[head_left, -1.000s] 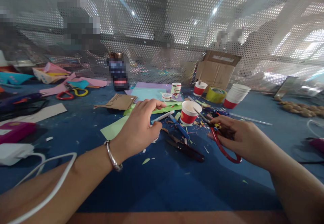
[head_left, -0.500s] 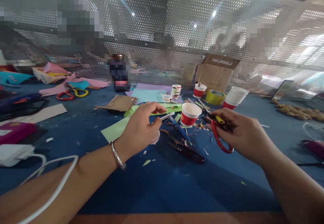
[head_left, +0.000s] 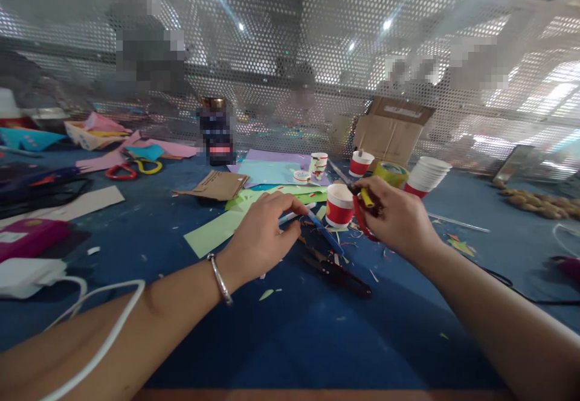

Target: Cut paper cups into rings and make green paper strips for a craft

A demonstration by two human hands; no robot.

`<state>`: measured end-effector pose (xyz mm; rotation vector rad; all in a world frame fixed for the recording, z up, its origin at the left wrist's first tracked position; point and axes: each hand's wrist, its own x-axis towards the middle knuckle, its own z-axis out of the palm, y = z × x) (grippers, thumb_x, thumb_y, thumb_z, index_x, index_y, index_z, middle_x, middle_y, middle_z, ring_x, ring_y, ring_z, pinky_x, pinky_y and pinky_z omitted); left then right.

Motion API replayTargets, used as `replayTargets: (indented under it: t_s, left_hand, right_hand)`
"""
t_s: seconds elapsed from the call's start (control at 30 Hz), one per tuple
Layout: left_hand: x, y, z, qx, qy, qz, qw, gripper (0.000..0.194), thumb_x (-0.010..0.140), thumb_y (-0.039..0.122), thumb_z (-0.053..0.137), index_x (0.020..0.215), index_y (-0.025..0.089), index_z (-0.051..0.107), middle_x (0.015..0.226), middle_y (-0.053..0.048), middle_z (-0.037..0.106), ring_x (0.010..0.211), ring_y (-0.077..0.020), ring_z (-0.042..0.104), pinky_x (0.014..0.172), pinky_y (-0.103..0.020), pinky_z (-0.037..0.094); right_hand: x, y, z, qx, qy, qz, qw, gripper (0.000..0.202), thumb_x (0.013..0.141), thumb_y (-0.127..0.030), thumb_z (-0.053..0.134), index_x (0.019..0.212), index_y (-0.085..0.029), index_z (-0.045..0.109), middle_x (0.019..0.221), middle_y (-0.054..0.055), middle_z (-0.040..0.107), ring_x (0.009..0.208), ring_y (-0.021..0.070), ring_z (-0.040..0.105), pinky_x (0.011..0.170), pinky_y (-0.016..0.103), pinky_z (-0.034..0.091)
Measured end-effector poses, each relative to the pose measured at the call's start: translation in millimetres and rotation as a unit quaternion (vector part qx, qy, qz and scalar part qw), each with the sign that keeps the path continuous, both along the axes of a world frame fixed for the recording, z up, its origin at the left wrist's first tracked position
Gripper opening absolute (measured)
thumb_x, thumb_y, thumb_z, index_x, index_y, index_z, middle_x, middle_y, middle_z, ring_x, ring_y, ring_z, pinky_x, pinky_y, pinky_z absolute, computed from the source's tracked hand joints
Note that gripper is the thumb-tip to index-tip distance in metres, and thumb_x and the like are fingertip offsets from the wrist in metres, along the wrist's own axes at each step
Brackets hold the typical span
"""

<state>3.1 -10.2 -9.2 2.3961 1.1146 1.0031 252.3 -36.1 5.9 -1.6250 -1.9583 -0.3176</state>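
Observation:
My right hand (head_left: 399, 211) grips a pair of scissors (head_left: 362, 217) with red and yellow on the handles. Their blades point away and to the left, over a red-and-white paper cup (head_left: 339, 205) that stands upright. Left of that cup, my left hand (head_left: 267, 226) is low over the table, thumb and forefinger curved but apart, with no object visible between them. A white pen (head_left: 296, 214) lies by its fingertips, beside a blue pen (head_left: 326, 232). Closer to me lies a dark-handled pair of scissors (head_left: 347, 277). What lies under my left palm is hidden.
Paper scraps litter the blue table (head_left: 294, 340). Green paper (head_left: 208, 232), folded cardboard (head_left: 220, 185) and a small decorated cup (head_left: 318, 164) lie beyond. Stacked cups (head_left: 426, 174) and yellow tape (head_left: 390, 174) stand right. A white cable (head_left: 113, 334) crosses my left forearm.
My right hand has moved left and slightly up with the scissors, now overlapping the cup's right side. My left hand has shifted slightly; the small white round thing beneath it is now hidden.

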Motion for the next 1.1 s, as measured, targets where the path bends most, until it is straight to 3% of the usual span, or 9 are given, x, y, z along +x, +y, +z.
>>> replayTargets:
  t_s: [0.13,0.33,0.43,0.53,0.63,0.77,0.93,1.1]
  left_hand:
    - [1,1,-2.4,-0.011,0.001,0.003,1.000,0.016,0.083,0.012,0.060,0.093,0.023,0.066,0.100,-0.003,0.071,0.099,-0.0230,0.061,0.088,-0.041,0.049]
    - [4,0,2.3,-0.008,-0.009,-0.003,1.000,0.016,0.083,0.009,0.060,0.091,0.021,0.065,0.099,-0.003,0.070,0.098,-0.0217,0.063,0.090,-0.040,0.051]
    - [5,-1,3.0,-0.040,-0.041,-0.005,0.998,0.018,0.085,0.011,0.061,0.101,0.020,0.064,0.105,-0.005,0.069,0.102,-0.0217,0.065,0.093,-0.041,0.052]
    - [8,-3,-0.2,-0.107,-0.101,-0.043,0.988,0.033,0.086,0.021,0.067,0.117,0.021,0.057,0.121,-0.008,0.066,0.110,-0.0230,0.065,0.094,-0.042,0.054]
    - [13,-4,-5.6,-0.178,-0.182,-0.130,0.958,0.052,0.085,0.030,0.075,0.128,0.023,0.048,0.133,-0.011,0.061,0.119,-0.0251,0.062,0.098,-0.042,0.053]
    - [18,-6,-7.6,-0.270,-0.251,-0.193,0.910,0.055,0.083,0.026,0.078,0.129,0.023,0.048,0.135,-0.013,0.059,0.115,-0.0256,0.064,0.095,-0.043,0.055]
    - [19,-12,-0.5,-0.352,-0.320,-0.187,0.859,0.059,0.078,0.018,0.082,0.128,0.023,0.051,0.140,-0.010,0.054,0.116,-0.0224,0.061,0.092,-0.037,0.056]
    - [20,-13,3.7,-0.406,-0.366,-0.153,0.823,0.054,0.075,0.012,0.081,0.121,0.020,0.053,0.127,-0.008,0.062,0.101,-0.0181,0.067,0.081,-0.030,0.057]
  right_hand:
    - [3,-2,1.8,0.030,0.043,-0.001,0.999,0.036,0.079,-0.025,0.064,0.116,-0.022,0.065,0.092,0.004,0.076,0.074,0.0202,0.069,0.062,0.027,0.044]
    - [2,0,-5.6,-0.054,0.045,0.024,0.997,0.034,0.080,-0.022,0.064,0.115,-0.022,0.065,0.084,0.002,0.074,0.066,0.0177,0.066,0.060,0.026,0.044]
    - [4,0,-8.4,-0.019,0.143,0.084,0.986,0.026,0.084,-0.026,0.066,0.110,-0.021,0.063,0.094,0.005,0.074,0.080,0.0204,0.069,0.071,0.030,0.051]
    - [1,-3,-4.4,0.025,0.288,0.155,0.945,0.023,0.084,-0.028,0.073,0.101,-0.021,0.061,0.093,0.003,0.070,0.084,0.0186,0.068,0.077,0.032,0.054]
    - [-7,-11,3.0,0.033,0.360,0.193,0.912,0.024,0.080,-0.029,0.080,0.095,-0.022,0.063,0.087,0.001,0.066,0.074,0.0145,0.063,0.070,0.028,0.056]
    - [-17,-21,8.1,0.009,0.403,0.206,0.892,0.025,0.079,-0.027,0.083,0.095,-0.021,0.064,0.086,0.000,0.066,0.069,0.0120,0.062,0.064,0.025,0.055]
    - [-22,-23,7.8,-0.008,0.456,0.213,0.864,0.026,0.078,-0.029,0.084,0.093,-0.021,0.063,0.083,-0.002,0.065,0.062,0.0110,0.062,0.056,0.025,0.056]
    - [-21,-26,6.9,0.026,0.456,0.188,0.869,0.025,0.081,-0.028,0.082,0.095,-0.021,0.063,0.084,0.000,0.068,0.062,0.0112,0.063,0.058,0.025,0.055]
